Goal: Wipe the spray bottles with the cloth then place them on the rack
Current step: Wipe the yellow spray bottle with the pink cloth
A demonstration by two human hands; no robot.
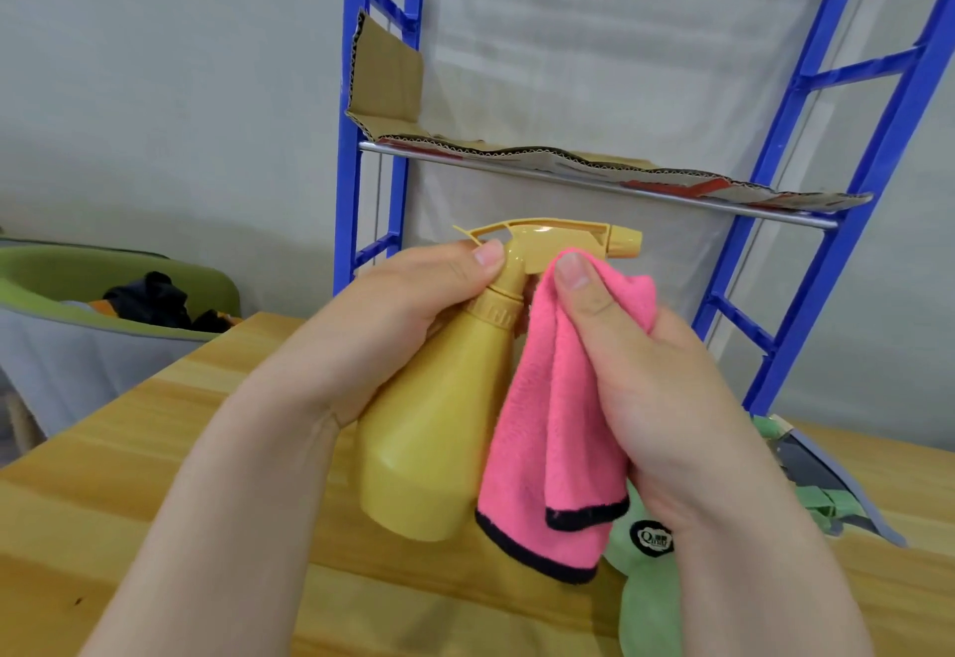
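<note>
Wooden table: one yellow bottle, one cloth.

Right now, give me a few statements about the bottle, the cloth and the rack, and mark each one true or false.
1. The left hand grips the yellow spray bottle near its neck. True.
2. The pink cloth lies flat on the wooden table. False: the right hand holds it up against the bottle's spray head.
3. The bottle already stands on the blue rack. False: it is held in the air above the table, in front of the rack.
4. Cardboard lies on the rack's shelf. True.
5. The cloth has a black edge. True.
</note>
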